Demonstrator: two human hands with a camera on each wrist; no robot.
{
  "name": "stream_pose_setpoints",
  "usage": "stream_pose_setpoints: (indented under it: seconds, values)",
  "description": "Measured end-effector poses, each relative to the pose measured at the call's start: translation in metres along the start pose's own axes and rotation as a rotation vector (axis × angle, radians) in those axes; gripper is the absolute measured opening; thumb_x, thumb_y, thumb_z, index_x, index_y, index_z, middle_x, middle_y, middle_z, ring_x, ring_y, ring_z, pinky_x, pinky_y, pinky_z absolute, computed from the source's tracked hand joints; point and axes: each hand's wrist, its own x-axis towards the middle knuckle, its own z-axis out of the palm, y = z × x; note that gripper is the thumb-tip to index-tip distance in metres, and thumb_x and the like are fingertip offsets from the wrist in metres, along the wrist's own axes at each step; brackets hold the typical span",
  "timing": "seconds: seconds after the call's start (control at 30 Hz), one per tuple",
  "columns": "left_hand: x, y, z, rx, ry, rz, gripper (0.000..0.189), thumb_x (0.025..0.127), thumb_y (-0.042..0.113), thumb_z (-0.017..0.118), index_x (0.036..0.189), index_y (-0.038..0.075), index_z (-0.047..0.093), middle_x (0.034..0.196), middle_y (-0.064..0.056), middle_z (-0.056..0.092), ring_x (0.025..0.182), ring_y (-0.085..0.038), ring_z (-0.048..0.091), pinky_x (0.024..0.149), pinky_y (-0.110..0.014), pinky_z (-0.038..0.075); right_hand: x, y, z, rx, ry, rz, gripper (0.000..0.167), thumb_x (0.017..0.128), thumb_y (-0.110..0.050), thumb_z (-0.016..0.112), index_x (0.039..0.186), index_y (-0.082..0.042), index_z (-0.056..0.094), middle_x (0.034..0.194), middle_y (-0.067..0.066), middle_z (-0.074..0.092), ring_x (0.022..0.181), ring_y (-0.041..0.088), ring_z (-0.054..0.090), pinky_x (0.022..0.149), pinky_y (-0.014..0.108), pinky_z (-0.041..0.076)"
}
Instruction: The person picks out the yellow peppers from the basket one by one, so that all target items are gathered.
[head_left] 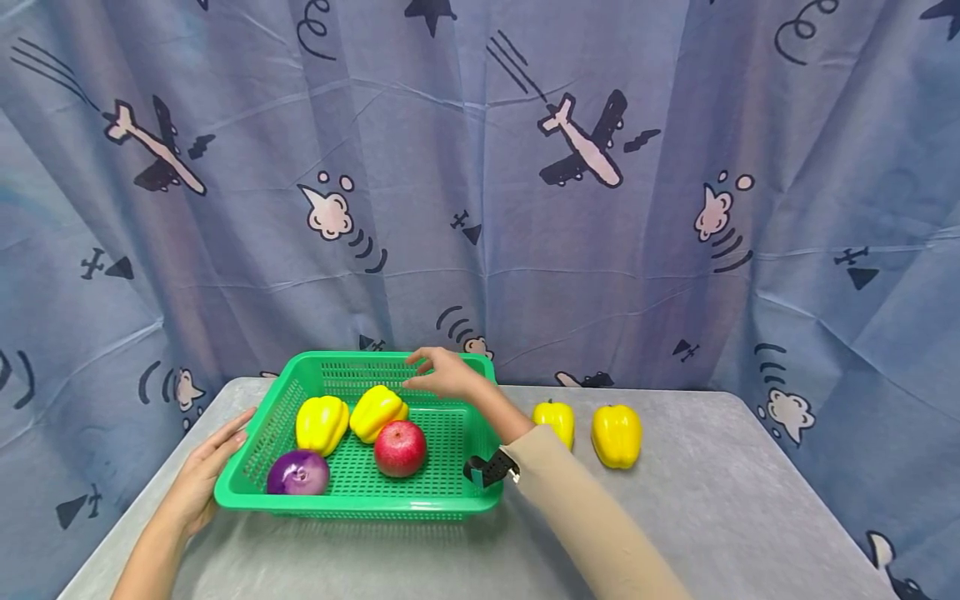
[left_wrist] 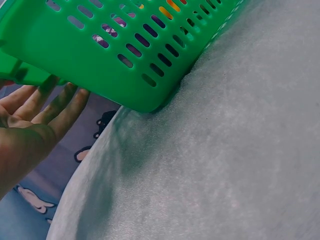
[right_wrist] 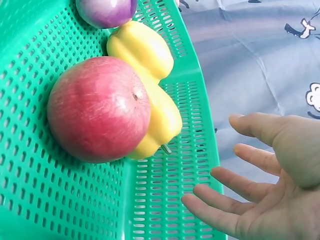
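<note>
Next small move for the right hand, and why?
I'd probably move the right hand to the yellow bell pepper nearest the green basket: that hand looks open and empty, and two such peppers sit on the table, outside the basket that already holds two.

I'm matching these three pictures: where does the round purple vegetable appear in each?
Head: the purple vegetable lies in the near left corner of the green basket.
Left wrist: only purple glimpses through the wall slots, upper left to upper middle.
Right wrist: top, left of centre, cut off by the frame.
Shared landmark: the green basket.
</note>
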Motion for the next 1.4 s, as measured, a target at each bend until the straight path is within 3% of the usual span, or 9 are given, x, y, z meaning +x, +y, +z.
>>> stream_pose_setpoints:
  seconds: [0.1,0.33,0.57,1.4]
  values:
    - [0.000,0.000,0.000,-0.002,-0.001,0.000,0.051,0.115,0.007,0.034,0.135,0.038,0.070,0.120,0.010,0.074,0.095,-0.012,0.076,0.076,-0.031,0.066,0.003,0.001,0.002,0.008,-0.007,0.022,0.049,0.101,-0.019,0.073,0.145,-0.001,0.060,0.143,0.027,0.060,0.118,0.042,0.067,0.079,0.039,0.063]
    - [0.000,0.000,0.001,-0.013,-0.008,0.006,0.051,0.115,0.007,0.034,0.136,0.037,0.070,0.119,0.009,0.075,0.095,-0.012,0.076,0.076,-0.030,0.066,0.008,0.005,0.009,0.064,-0.001,0.066,0.050,0.101,-0.021,0.073,0.145,-0.002,0.060,0.143,0.025,0.062,0.122,0.040,0.065,0.095,0.057,0.061]
    - [-0.001,0.000,0.000,-0.013,-0.015,0.007,0.052,0.115,0.007,0.033,0.136,0.037,0.069,0.120,0.009,0.075,0.095,-0.012,0.076,0.076,-0.031,0.066,0.015,0.008,0.015,0.109,-0.008,0.099,0.050,0.101,-0.023,0.073,0.146,-0.004,0.061,0.147,0.023,0.060,0.133,0.041,0.059,0.097,0.058,0.060]
    - [0.000,-0.001,0.001,0.009,0.007,0.008,0.050,0.115,0.007,0.035,0.134,0.038,0.070,0.119,0.010,0.075,0.094,-0.011,0.076,0.076,-0.029,0.066,0.032,0.011,0.031,0.273,-0.118,0.260,0.057,0.100,-0.022,0.075,0.151,-0.006,0.056,0.157,0.023,0.049,0.140,0.051,0.051,0.108,0.062,0.053]
